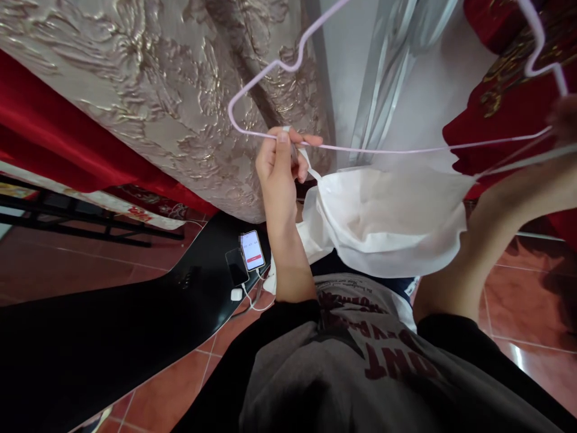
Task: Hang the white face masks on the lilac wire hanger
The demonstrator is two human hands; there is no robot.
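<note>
A pale pink hanger (383, 150) spans the upper middle of the head view, its top cut off by the frame edge. My left hand (282, 159) pinches its lower bar near the left corner, together with a thin white strap. From that strap a white cloth garment (392, 216) hangs below the bar, in front of my shirt. At the right edge, my right hand (565, 120) is dark and blurred near the hanger's other corner, with a stretched white strap running to it. Its fingers cannot be made out.
A black tabletop (112, 337) at the left bears a lit phone (253, 249), a dark phone (236, 267) and a small white case (236, 294), with white cables. Patterned beige fabric (157, 108) hangs at the upper left, red fabric (487, 114) at the right.
</note>
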